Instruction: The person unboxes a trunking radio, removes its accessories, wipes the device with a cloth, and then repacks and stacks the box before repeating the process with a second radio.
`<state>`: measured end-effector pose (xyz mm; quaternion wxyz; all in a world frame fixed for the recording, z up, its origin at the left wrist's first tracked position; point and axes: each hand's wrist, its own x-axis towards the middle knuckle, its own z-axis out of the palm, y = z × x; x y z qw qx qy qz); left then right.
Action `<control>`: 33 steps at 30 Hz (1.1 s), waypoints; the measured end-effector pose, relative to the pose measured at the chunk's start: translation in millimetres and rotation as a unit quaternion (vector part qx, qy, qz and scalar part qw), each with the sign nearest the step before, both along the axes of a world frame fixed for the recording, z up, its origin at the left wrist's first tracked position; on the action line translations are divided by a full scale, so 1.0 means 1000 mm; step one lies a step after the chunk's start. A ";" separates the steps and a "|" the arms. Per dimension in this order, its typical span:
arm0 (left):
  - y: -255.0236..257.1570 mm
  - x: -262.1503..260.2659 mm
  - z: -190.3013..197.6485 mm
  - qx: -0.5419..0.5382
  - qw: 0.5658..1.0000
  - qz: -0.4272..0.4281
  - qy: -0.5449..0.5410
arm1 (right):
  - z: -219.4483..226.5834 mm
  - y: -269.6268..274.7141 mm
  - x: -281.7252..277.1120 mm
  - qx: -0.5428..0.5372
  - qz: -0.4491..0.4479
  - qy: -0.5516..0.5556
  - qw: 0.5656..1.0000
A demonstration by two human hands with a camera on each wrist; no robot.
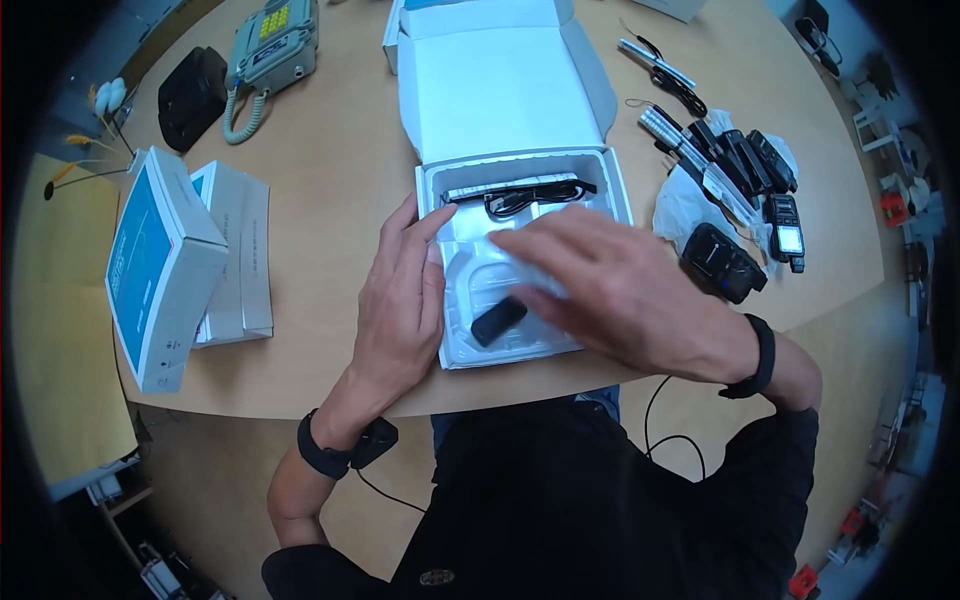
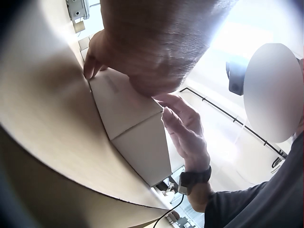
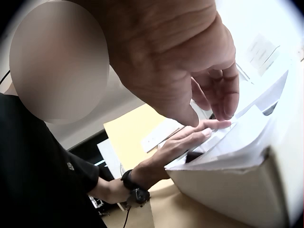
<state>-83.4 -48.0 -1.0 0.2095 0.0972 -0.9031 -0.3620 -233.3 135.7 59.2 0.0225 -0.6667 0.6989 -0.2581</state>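
An open white box (image 1: 622, 205) stands at the table's front edge, its lid (image 1: 490, 90) folded back. Inside lies a white molded tray (image 1: 462, 268) with a coiled black cable (image 1: 520, 200) in its far part. A small black block (image 1: 498, 321) sits at a slant in the tray's near part. My left hand (image 1: 400, 285) holds the box's left wall, with a finger reaching over the rim. Blurred over the tray's right half is my right hand (image 1: 620, 285). In the right wrist view, its fingers (image 3: 230, 90) bend loosely, with nothing visible between them and the thumb.
White-and-blue boxes (image 1: 165, 270) are stacked at the left. A desk phone (image 1: 275, 45) and a black case (image 1: 192, 98) stand behind them. To the right lie several black devices (image 1: 745, 160), a handset with a lit screen (image 1: 787, 235), plastic bags and cables (image 1: 680, 92).
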 end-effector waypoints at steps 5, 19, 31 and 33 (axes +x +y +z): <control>0.000 0.000 0.000 0.020 1.000 -0.007 -0.006 | 0.005 0.026 -0.032 -0.008 -0.104 -0.042 0.994; -0.001 0.000 0.003 0.032 0.999 -0.019 -0.015 | -0.004 0.044 -0.081 -0.048 -0.257 -0.141 0.955; -0.001 0.000 -0.001 0.081 0.996 -0.016 -0.030 | 0.015 0.145 -0.105 -0.072 -0.435 -0.153 0.884; -0.001 0.002 -0.001 0.079 0.996 -0.012 -0.035 | 0.003 0.149 -0.097 -0.066 -0.426 -0.094 0.897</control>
